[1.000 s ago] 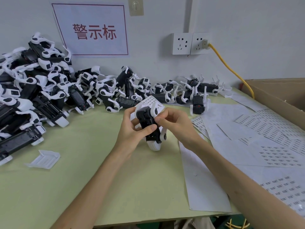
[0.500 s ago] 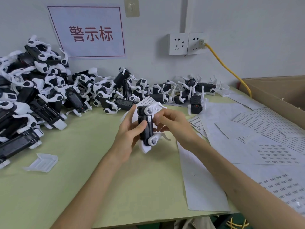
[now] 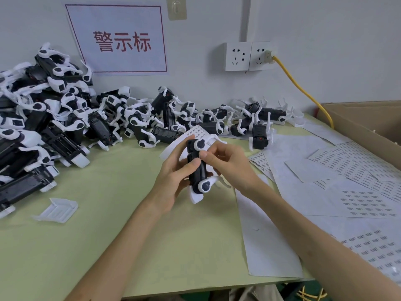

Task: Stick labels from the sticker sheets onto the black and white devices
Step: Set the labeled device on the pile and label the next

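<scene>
- One device (image 3: 196,168) is held upright above the bench (image 3: 108,224). It has a black body with a white joint at each end.
- The left hand (image 3: 173,181) wraps the device from its left, with the thumb laid across the black body. A small sticker strip (image 3: 195,132) pokes out behind the device, seemingly held by the same fingers.
- The right hand (image 3: 227,161) comes in from the device's right, thumb and forefinger pinched on its upper body. I cannot tell whether a label lies under them.
- A big pile of devices (image 3: 54,118) lies to the left of the device and behind it. It is too small to read which of them carry labels.
- Sticker sheets (image 3: 347,170) lie spread to the right of the device, some with bare patches. From this I judge the labelling to be well under way, with plenty of devices and labels left.
</scene>
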